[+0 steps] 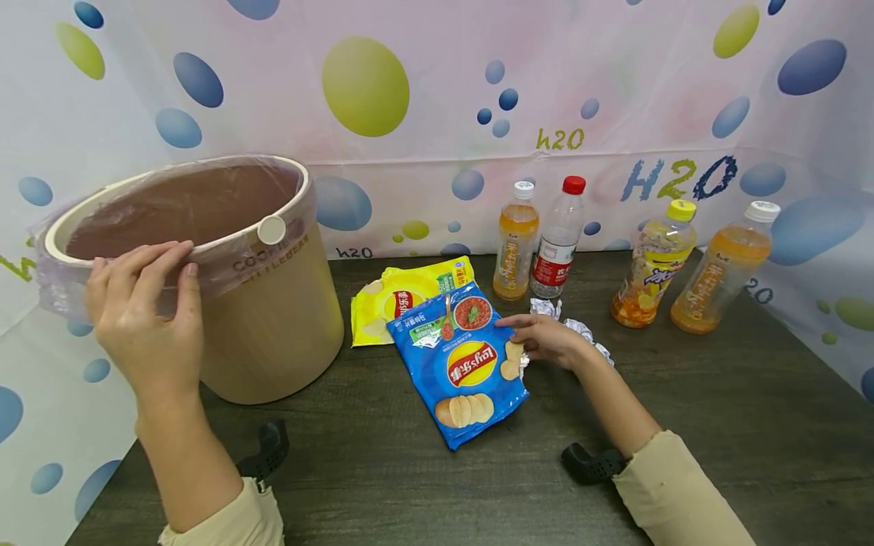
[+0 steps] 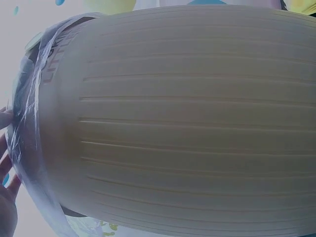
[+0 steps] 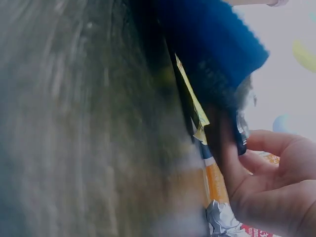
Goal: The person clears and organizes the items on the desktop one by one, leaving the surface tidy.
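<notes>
The right hand (image 1: 549,341) had its grip pinched on 1 edge of the blue chip bag (image 1: 471,364), which overlapped the yellow bag (image 1: 410,296) in the head view, over the bench (image 1: 382,485). The left hand (image 1: 146,311) grasped the near rim of the bin (image 1: 273,334), lined with a clear liner (image 1: 58,280). Crumpled foil (image 1: 546,307) lay beyond the right hand, with 4 bottles (image 1: 517,250) farther back. Good handling probably called for a firm pinch without crushing, and the liner pressed snugly to the rim against slipping inward.

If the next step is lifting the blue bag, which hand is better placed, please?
Likely the right hand: it grips the blue bag by its edge. The left hand is at the bin, apart from the bag.
</notes>
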`<state>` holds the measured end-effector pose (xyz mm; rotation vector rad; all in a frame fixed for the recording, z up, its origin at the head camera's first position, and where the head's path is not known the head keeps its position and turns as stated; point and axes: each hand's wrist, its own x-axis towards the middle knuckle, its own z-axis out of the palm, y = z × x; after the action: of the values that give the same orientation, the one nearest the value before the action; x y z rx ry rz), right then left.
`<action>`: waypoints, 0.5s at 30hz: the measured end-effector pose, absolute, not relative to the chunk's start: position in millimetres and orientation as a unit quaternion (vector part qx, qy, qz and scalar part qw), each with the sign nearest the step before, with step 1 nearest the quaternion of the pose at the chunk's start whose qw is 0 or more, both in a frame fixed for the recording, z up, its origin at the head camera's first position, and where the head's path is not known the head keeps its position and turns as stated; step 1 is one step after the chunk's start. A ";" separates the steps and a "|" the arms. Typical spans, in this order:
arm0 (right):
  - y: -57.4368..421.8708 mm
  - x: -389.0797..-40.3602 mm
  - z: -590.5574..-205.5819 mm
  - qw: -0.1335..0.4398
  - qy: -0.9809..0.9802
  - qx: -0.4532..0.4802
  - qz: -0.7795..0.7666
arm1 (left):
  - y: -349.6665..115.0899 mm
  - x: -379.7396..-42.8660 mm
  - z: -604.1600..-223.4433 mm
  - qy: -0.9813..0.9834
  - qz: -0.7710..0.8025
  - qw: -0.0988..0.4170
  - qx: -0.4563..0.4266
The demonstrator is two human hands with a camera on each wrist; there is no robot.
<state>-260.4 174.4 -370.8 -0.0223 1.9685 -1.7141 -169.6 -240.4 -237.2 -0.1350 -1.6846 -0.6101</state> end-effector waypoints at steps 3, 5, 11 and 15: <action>175.6 -260.2 -367.2 0.263 0.713 -0.016 -0.649 | -240.2 -168.7 -236.8 -0.734 -0.266 0.622 -0.059; 176.0 -259.9 -364.4 0.259 0.708 -0.018 -0.657 | -239.3 -168.1 -236.1 -0.734 -0.266 0.622 -0.059; 176.9 -257.0 -354.9 0.243 0.709 -0.035 -0.661 | -233.9 -165.0 -232.5 -0.728 -0.274 0.626 -0.059; 176.4 -254.1 -348.3 0.230 0.707 -0.041 -0.668 | -230.5 -162.3 -229.7 -0.728 -0.272 0.626 -0.062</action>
<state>-254.1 176.4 -348.3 -0.1125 1.9445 -1.8384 -162.3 -230.5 -229.7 -0.1421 -1.6706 -0.6249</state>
